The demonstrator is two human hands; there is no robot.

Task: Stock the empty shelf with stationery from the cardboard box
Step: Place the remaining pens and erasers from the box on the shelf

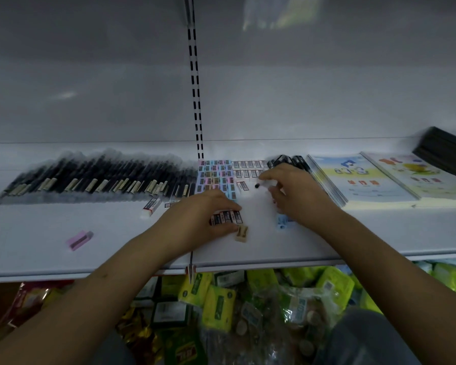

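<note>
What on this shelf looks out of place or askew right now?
A pink eraser lies alone and slanted near the front of the white shelf, far from the neat pastel eraser block. A white eraser sits tilted in front of the row of black pens.

We cannot read the labels on the row of pens (95, 177), smeared by blur at their far tips. The left hand (203, 214) covers most of a small row of erasers (227, 217); the right hand (298, 193) hides part of a blue sharpener (283, 223). A black stack (445, 151) is cut off by the right edge. Print on the booklets (358, 177) stays too small for us.
</note>
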